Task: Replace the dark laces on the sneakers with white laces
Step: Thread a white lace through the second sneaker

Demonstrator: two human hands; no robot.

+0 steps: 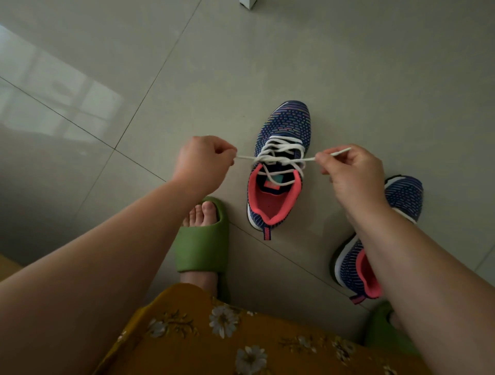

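A blue knit sneaker [286,125] with a pink lining stands on the floor, toe pointing away, threaded with a white lace [281,150]. My left hand [201,163] pinches the lace's left end and my right hand [351,171] pinches its right end, whose tip sticks out past the fingers. The lace runs taut between both hands across the shoe's top eyelets. A second matching sneaker [401,198] lies at the right, mostly hidden behind my right forearm; its laces cannot be seen.
My foot in a green slide sandal [203,249] stands just left of the laced sneaker; another green sandal [380,329] shows at the lower right. A yellow flowered garment [241,334] fills the bottom. Grey floor tiles [134,80] surround everything. A white object's corner [247,3] sits at the top edge.
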